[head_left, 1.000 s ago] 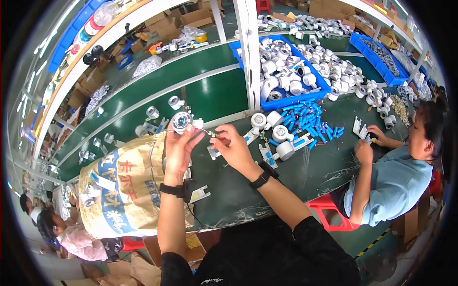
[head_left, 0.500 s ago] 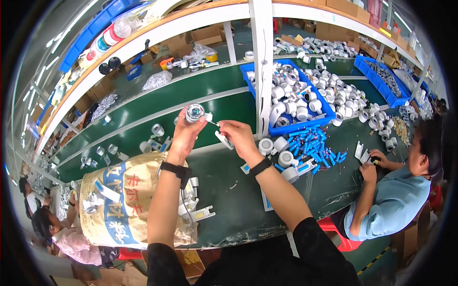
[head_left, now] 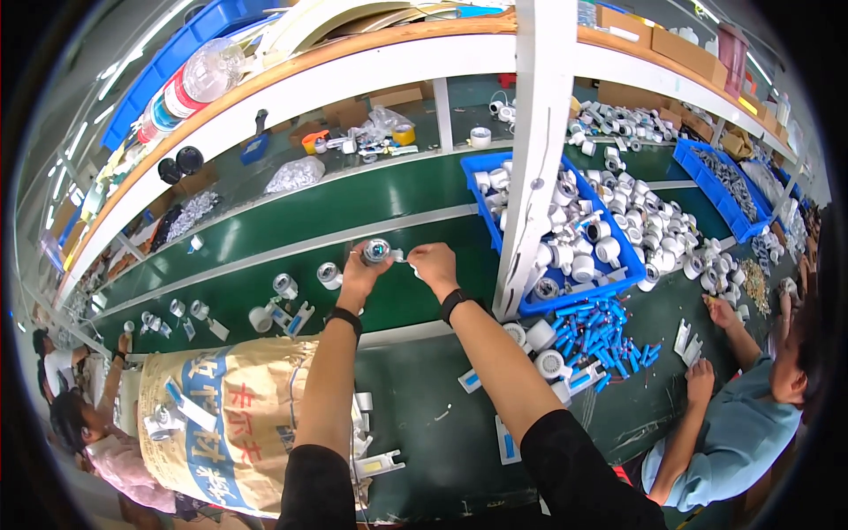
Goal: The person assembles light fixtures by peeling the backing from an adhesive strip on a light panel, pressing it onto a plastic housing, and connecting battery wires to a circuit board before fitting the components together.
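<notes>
My left hand [head_left: 359, 275] is closed around a white round device head [head_left: 377, 251], whose clear face with shiny parts inside points up. A short white stub [head_left: 397, 255] sticks out of its right side. Close beside the stub, my right hand [head_left: 434, 265] is pinched on a small white piece [head_left: 415, 271], mostly hidden by the fingers. Both hands are above the green conveyor belt [head_left: 415, 305]. Similar white heads [head_left: 329, 276] stand on the belt to the left, some with flat white handle pieces attached.
A blue bin [head_left: 579, 300] of white heads stands right of a white post [head_left: 535, 168]. Blue battery cells [head_left: 601, 340] are piled before it. A printed paper sack [head_left: 265, 371] lies at left. A co-worker [head_left: 729, 424] sits at right, another [head_left: 115, 450] at far left.
Both my hands have moved forward, out over the belt, with the device head. The white handle piece that hung below my right hand is now mostly out of sight. The right co-worker's hands have moved apart.
</notes>
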A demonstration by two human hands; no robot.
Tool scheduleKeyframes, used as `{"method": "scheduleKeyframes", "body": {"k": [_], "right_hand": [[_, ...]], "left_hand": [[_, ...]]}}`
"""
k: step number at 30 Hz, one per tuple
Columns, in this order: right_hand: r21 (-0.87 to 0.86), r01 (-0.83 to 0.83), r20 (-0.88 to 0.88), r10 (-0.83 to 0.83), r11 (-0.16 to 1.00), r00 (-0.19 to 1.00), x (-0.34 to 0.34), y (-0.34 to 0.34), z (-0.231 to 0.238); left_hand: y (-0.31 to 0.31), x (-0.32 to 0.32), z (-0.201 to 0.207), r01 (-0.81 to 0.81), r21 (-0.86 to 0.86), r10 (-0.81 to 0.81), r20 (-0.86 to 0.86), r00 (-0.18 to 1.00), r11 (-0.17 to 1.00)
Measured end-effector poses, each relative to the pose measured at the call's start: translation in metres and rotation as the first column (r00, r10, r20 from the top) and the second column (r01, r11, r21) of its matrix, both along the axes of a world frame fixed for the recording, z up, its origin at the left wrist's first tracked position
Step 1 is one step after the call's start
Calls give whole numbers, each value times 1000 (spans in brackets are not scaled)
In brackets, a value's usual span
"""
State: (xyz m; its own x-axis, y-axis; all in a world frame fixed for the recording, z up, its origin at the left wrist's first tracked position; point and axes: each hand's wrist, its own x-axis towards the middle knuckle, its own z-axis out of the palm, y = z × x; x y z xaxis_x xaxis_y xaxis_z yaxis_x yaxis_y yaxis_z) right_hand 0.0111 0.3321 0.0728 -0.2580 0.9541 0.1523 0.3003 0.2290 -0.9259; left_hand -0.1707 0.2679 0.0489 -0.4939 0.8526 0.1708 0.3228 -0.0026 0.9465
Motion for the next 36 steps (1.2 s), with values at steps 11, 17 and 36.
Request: {"method": "scheduleKeyframes", "body": {"k": [11, 17, 36], "right_hand": [[141, 2, 186, -28, 990, 982, -24, 19, -62], [203, 24, 169, -59, 979, 984, -29, 17, -75], [348, -233, 200, 170, 908, 965, 243, -116, 54]], "left_hand": [[15, -12, -40, -108, -316, 10, -297, 955, 942], [17, -15, -42, -84, -348, -12, -266, 964, 934], [-40, 102, 15, -249, -165, 196, -282, 939, 954]]}}
